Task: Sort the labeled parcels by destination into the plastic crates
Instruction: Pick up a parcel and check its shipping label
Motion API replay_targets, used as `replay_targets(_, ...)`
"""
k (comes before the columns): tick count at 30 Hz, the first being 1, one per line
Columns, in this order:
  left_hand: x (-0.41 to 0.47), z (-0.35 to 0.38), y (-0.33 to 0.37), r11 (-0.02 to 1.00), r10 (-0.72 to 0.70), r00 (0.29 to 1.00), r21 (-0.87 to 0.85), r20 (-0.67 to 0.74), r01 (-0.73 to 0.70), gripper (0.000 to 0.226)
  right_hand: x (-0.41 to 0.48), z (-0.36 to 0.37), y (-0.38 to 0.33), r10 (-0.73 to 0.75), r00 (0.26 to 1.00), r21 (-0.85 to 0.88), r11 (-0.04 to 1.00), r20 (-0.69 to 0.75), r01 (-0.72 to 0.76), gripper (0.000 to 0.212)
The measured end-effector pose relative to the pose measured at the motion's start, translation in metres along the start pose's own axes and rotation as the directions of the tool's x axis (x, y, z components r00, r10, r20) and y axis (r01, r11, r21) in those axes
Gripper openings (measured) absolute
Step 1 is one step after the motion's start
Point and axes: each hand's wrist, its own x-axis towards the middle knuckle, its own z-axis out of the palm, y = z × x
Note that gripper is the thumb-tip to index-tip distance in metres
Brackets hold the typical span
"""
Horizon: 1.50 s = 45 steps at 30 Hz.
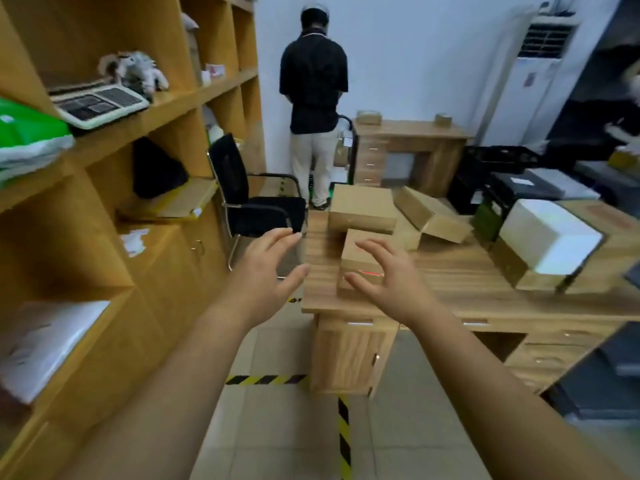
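The nearest parcel (353, 263), a small brown carton, lies at centre frame on the left end of the wooden desk (450, 285), with a thin red line across its near edge. No destination label can be read on it. Just behind it sit 2 more cartons, a flat one (362, 209) and a tilted one (433, 216).

The right hand (384, 282) is over the near parcel with fingers and thumb spread wide. It grips nothing, and whether it touches the cardboard I cannot tell. The left hand (270, 268), left of centre and beside the desk's left edge, is equally splayed and empty.

This looks like the reach that opens a pick-up, with sorting barely begun. The next move calls for both palms to close on the carton's 2 sides and lift it. The label then needs turning into sight before a crate is chosen. Dark crates (498, 161) stand at middle right, well apart from the hands.
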Motion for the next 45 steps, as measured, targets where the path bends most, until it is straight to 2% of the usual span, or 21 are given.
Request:
replay_targets(4,0.036,0.036,0.009,0.996,0.082,0.993,-0.035,0.082,-0.079,0.055,0.000,-0.019,0.035,0.107,0.992,-0.056,0.992,-0.059,-0.111,0.057)
replay_targets(9,0.078,0.080,0.021,0.991,0.130,0.981,-0.039,0.144,-0.125,0.055,0.010,-0.037,0.084,0.175,0.981,-0.114,0.976,-0.089,-0.184,0.061)
replay_targets(17,0.144,0.156,0.054,0.994,0.112,0.974,-0.031,0.195,-0.108,0.057,0.049,-0.072,0.168,0.169,0.983,-0.114,0.978,-0.072,-0.177,0.064)
replay_targets(25,0.206,0.207,0.073,0.999,0.035,0.985,0.002,0.170,-0.036,0.058,0.107,-0.096,0.243,0.133,0.991,-0.095,0.986,-0.026,-0.135,0.062)
replay_targets(32,0.263,0.234,0.044,0.996,-0.024,0.981,0.085,0.193,0.008,0.059,0.164,-0.079,0.286,0.149,0.988,-0.038,0.988,0.036,-0.147,0.062)
replay_targets(45,0.394,0.279,-0.078,0.994,-0.113,0.972,0.030,0.207,0.109,0.056,0.322,0.007,0.330,0.182,0.967,-0.142,0.977,0.178,-0.157,0.061)
